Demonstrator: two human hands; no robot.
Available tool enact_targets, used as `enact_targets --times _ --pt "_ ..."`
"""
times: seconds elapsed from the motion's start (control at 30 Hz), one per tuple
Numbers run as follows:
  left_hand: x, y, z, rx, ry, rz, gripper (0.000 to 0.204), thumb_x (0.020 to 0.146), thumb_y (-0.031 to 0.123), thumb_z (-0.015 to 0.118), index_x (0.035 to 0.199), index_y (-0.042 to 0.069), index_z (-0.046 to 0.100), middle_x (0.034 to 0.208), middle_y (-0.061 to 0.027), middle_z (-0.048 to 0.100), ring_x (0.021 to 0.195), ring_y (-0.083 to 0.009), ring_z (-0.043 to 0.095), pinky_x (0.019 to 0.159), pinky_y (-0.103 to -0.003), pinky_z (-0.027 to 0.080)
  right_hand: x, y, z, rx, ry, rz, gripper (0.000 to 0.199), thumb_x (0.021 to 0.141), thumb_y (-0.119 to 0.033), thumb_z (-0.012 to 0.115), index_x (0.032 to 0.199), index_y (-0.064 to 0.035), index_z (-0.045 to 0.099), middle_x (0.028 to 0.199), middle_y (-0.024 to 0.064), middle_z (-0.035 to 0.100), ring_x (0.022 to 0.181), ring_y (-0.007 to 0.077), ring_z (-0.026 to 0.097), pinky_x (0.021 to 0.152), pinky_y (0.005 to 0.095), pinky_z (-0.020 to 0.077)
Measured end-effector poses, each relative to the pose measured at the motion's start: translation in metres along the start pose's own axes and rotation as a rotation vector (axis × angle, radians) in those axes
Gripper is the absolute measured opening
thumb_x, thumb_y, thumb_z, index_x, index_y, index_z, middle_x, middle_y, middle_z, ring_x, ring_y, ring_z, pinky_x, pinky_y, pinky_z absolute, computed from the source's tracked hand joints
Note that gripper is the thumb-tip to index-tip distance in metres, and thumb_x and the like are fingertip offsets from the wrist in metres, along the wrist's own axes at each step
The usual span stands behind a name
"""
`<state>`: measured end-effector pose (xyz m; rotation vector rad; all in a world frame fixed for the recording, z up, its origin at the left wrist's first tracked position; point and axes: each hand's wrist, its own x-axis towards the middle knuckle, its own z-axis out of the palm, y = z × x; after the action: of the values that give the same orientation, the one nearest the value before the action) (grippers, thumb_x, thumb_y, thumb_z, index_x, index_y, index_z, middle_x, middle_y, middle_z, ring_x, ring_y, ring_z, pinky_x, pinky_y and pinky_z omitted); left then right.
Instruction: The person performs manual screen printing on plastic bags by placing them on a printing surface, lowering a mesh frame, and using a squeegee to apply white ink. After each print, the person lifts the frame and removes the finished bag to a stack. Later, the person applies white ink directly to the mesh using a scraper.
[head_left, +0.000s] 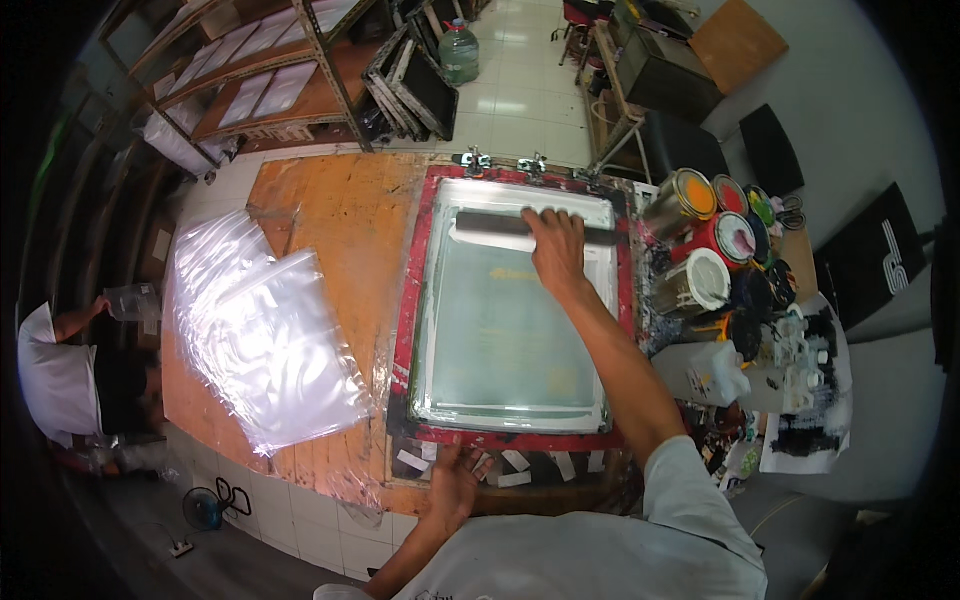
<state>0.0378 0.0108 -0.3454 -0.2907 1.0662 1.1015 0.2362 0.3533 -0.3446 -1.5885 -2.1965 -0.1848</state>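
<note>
A silk-screen frame [402,345] with red edges lies on the wooden table in front of me, its pale green mesh [505,340] facing up. Near the far end of the mesh, my right hand [557,245] is closed over a long dark squeegee [490,225], which lies crosswise, its right part partly behind the hand. My left hand [458,485] is at the near edge of the frame, fingers apart and palm turned up. Its fingertips come close to the red edge; whether they touch it I cannot tell.
Clear plastic bags [275,340] lie fanned in a pile on the table's left. Hinge clamps [532,165] hold the frame's far edge. Open ink cans [690,195] and plastic jugs [700,370] crowd the right. At far left stands another person [62,370] holding a clear bag.
</note>
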Motion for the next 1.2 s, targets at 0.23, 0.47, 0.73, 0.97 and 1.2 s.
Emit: enact_targets --times 0.23,0.47,0.73,0.97,1.2 --pt "-0.019 0.0 0.008 0.064 -0.008 0.065 0.018 0.1 0.028 0.068 0.106 0.016 0.056 0.108 -0.0035 0.061 0.113 -0.0216 0.058 0.097 -0.047 0.047 0.022 -0.026 0.028 -0.022 -0.116 0.045 0.049 0.085 0.002 0.06 0.131 -0.016 0.062 0.1 0.0102 0.061 0.104 0.0277 0.057 0.09 0.0451 0.0386" --pt "-0.02 0.001 0.008 0.134 -0.032 0.067 0.018 0.099 0.027 0.066 0.11 0.019 0.054 0.117 -0.0002 0.061 0.117 -0.0198 0.056 0.101 -0.05 0.043 -0.138 -0.106 -0.069 0.032 -0.233 -0.048 0.06 0.083 -0.002 0.061 0.141 -0.0167 0.057 0.102 0.0101 0.058 0.101 0.0289 0.055 0.09 0.0494 0.0387" --pt "0.01 -0.012 -0.009 0.208 -0.091 0.111 0.038 0.101 0.032 0.055 0.133 0.011 0.053 0.129 -0.0045 0.053 0.124 -0.0214 0.05 0.102 -0.05 0.038 -0.211 -0.143 -0.105 0.076 -0.237 0.021 0.066 0.085 0.001 0.064 0.148 -0.014 0.052 0.099 0.013 0.057 0.099 0.0303 0.054 0.09 0.0486 0.037" --pt "0.021 -0.016 -0.016 0.212 -0.051 0.118 0.049 0.1 0.032 0.054 0.143 0.006 0.049 0.139 -0.0106 0.048 0.135 -0.0281 0.046 0.108 -0.054 0.035 -0.22 -0.13 -0.089 0.142 -0.38 0.087 0.071 0.082 -0.003 0.073 0.149 -0.0156 0.051 0.099 0.0115 0.059 0.1 0.0293 0.055 0.091 0.0488 0.0366" --pt "0.03 -0.018 -0.019 0.213 0.002 0.086 0.046 0.1 0.032 0.053 0.138 0.006 0.053 0.138 -0.0117 0.052 0.129 -0.0299 0.048 0.104 -0.054 0.039 -0.214 -0.119 -0.058 0.106 -0.217 0.034 0.066 0.085 -0.002 0.063 0.147 -0.021 0.051 0.096 0.0054 0.054 0.099 0.0247 0.055 0.101 0.0581 0.0328"
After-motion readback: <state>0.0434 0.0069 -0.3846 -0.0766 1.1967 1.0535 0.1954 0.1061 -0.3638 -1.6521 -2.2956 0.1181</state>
